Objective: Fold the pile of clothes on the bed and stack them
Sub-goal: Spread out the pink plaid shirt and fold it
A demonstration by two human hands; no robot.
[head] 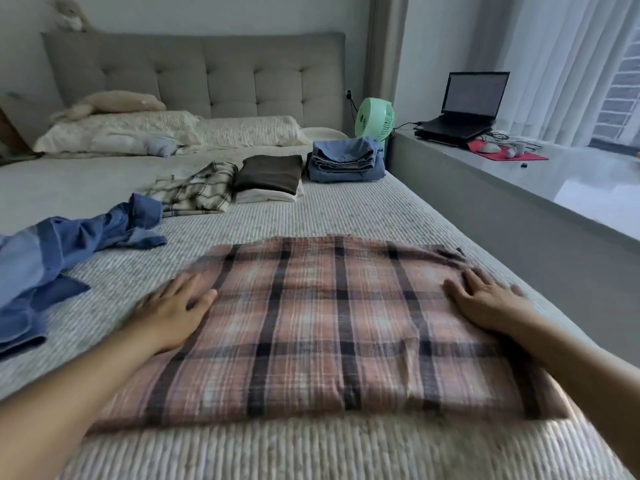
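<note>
A pink and brown plaid garment [311, 327] lies folded flat on the bed [311, 209] just in front of me. My left hand [173, 311] rests flat at its left edge with straight fingers. My right hand [485, 299] presses flat on its right side. An unfolded blue shirt [69, 258] is crumpled at the left. Farther back lie a cream checked shirt [194, 188], a dark brown folded piece on a white one [268, 174], and a stack of folded blue clothes [346, 161].
Pillows [138, 131] and a soft toy [117, 102] lie by the grey headboard. A green fan [375, 121] stands at the bed's far right corner. On the ledge to the right are a laptop [464, 105] and a red mat [505, 150].
</note>
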